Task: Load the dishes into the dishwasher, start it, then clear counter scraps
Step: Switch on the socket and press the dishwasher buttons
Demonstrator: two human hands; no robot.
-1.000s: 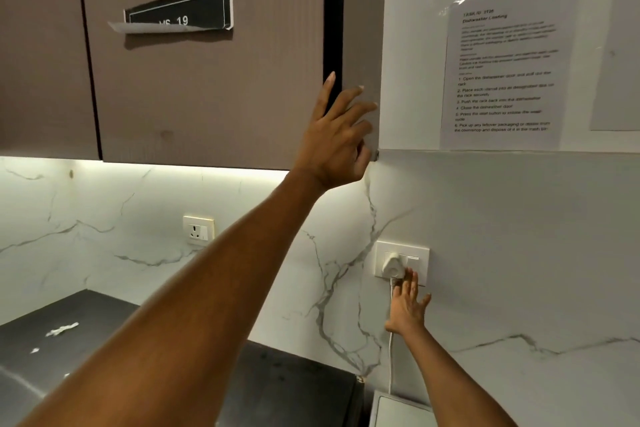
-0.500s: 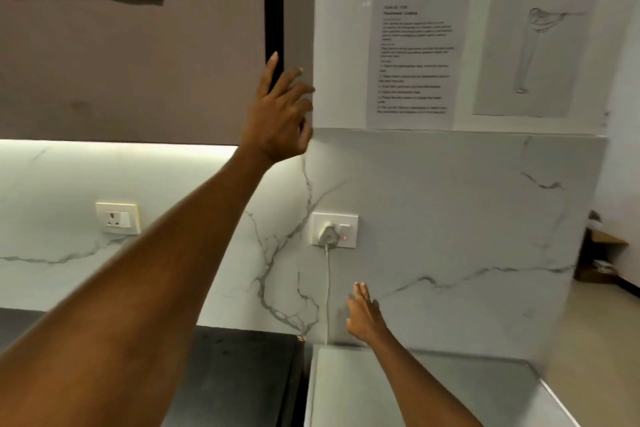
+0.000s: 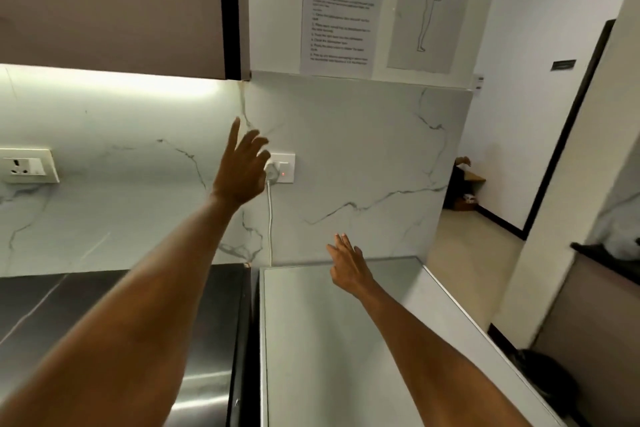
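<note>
The flat grey dishwasher top (image 3: 346,340) fills the lower middle of the frame; no dishes show. It looks hard, smooth and heavy, so I think you should take hold lower, at its door. Your right hand (image 3: 348,265) hovers above it, fingers straight, holding nothing. Your left hand (image 3: 240,170), fingers spread, is raised before the wall socket (image 3: 285,168).

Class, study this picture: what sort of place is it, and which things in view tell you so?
Probably a kitchen: a marble-look backsplash with wall sockets, a cupboard overhead with lighting beneath, and a dark counter below.
</note>
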